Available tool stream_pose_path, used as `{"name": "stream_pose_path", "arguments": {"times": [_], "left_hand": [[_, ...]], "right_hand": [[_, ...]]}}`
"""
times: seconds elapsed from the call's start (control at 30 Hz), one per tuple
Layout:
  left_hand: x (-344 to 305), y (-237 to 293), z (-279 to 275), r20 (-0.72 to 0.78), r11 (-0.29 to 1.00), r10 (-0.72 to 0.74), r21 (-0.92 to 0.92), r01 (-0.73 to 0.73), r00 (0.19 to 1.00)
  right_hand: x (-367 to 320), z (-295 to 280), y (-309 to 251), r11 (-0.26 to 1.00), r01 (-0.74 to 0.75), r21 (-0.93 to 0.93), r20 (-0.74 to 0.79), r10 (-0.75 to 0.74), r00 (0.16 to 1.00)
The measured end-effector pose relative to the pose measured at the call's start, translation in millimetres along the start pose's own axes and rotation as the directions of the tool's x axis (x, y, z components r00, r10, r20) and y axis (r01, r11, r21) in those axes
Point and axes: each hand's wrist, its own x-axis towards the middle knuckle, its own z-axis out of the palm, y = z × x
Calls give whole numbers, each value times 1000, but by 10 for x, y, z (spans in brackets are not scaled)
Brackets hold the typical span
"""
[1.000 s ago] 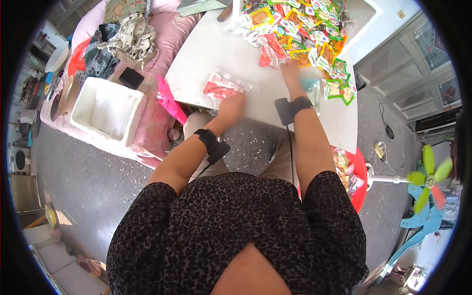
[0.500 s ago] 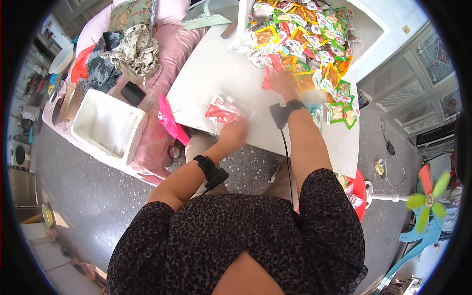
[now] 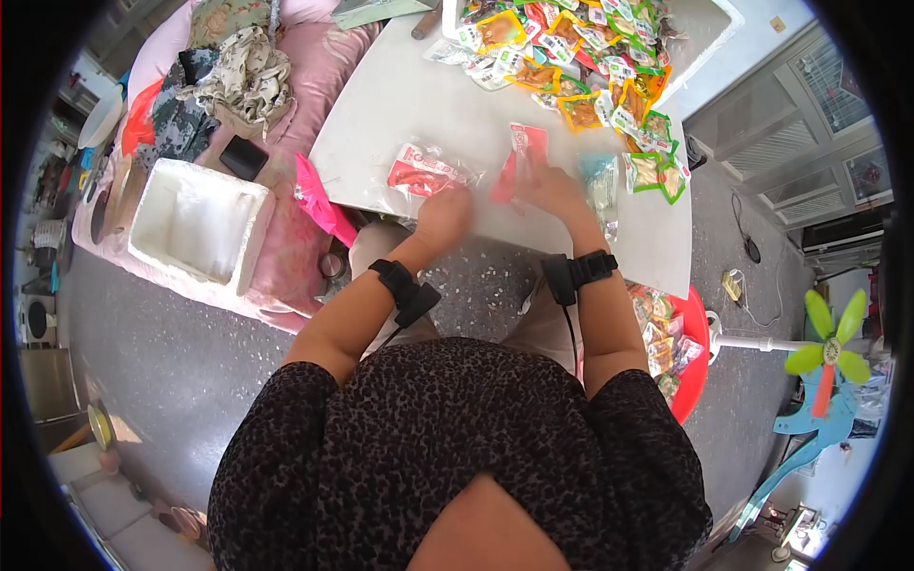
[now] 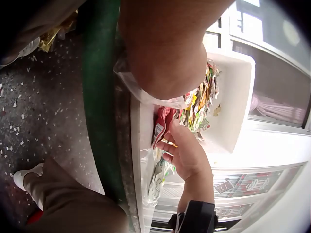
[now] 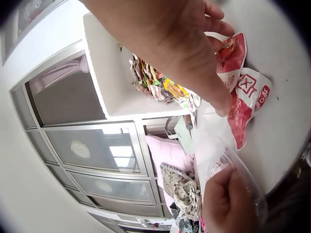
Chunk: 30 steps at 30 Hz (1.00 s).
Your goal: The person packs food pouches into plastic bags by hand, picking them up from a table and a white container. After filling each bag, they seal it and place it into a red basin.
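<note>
My left hand grips the near edge of a clear plastic bag on the white table. Through the film a red-and-white packet shows. To its right, my right hand pinches red snack packets over the table, blurred in the head view. From the right wrist, one red packet sits between thumb and fingers, and another red-and-white packet overlaps it. The left fist is curled on the bag's film there.
Many colourful snack packets spill from a white foam box at the back right. Teal-tinted clear packaging lies beside my right hand. A red basin of packets stands below right. Left, a foam box rests on the pink bed.
My right hand has drawn the red packets away from the pile, toward me and closer to the bag. The left hand stays on the bag.
</note>
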Motion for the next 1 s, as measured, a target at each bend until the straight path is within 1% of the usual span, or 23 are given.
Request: {"name": "stream_pose_path", "arguments": {"times": [0.03,0.1,0.17,0.23,0.27,0.37,0.47,0.57,0.67,0.7,0.73,0.8,0.87,0.9,0.93,1.0], "left_hand": [[-2,-17,24,-12,1000,4,-2,-4,1000],[-24,-25,50,-37,1000,13,-1,-13,999],[-30,-26,55,-65,1000,27,6,-27,998],[-8,-39,81,-51,1000,5,1,-5,999],[-35,-25,77,-44,1000,-5,2,5,999],[-26,-21,68,-2,998,-53,14,53,999],[-30,-23,60,-13,999,-45,-6,45,999],[-9,59,-15,56,995,-100,7,100,993],[1,98,-63,99,990,-135,44,131,986],[3,99,-61,120,987,-159,30,156,980],[17,92,-58,141,983,-182,17,181,973],[37,79,-53,157,977,-210,-9,214,965],[30,88,-37,152,971,-226,-41,234,962],[25,98,-30,125,969,-230,-67,239,965],[28,112,-26,97,966,-233,-91,241,968],[58,142,-40,62,955,-254,-139,260,965]], "right_hand": [[-48,-16,110,994,74,84,31,-77,997],[-109,-81,240,979,146,140,74,-157,985],[-65,-286,224,985,154,76,109,-162,981],[250,-274,300,961,191,199,-103,-173,979],[341,-233,335,941,220,258,-210,-168,963],[485,-128,205,981,181,67,-418,-137,898],[495,-151,84,973,-43,226,-274,105,956],[543,-134,68,954,-105,280,-212,168,963],[744,58,336,954,-73,291,-279,157,947],[683,64,362,887,-5,461,-305,163,938],[611,74,391,788,69,612,-329,174,928],[459,55,425,542,140,829,-289,201,936],[224,-96,388,278,103,955,-161,194,968],[87,-160,348,136,75,988,-99,179,979],[-77,-193,291,88,134,987,-148,173,974],[-400,-246,124,108,158,982,-180,240,954]]}}
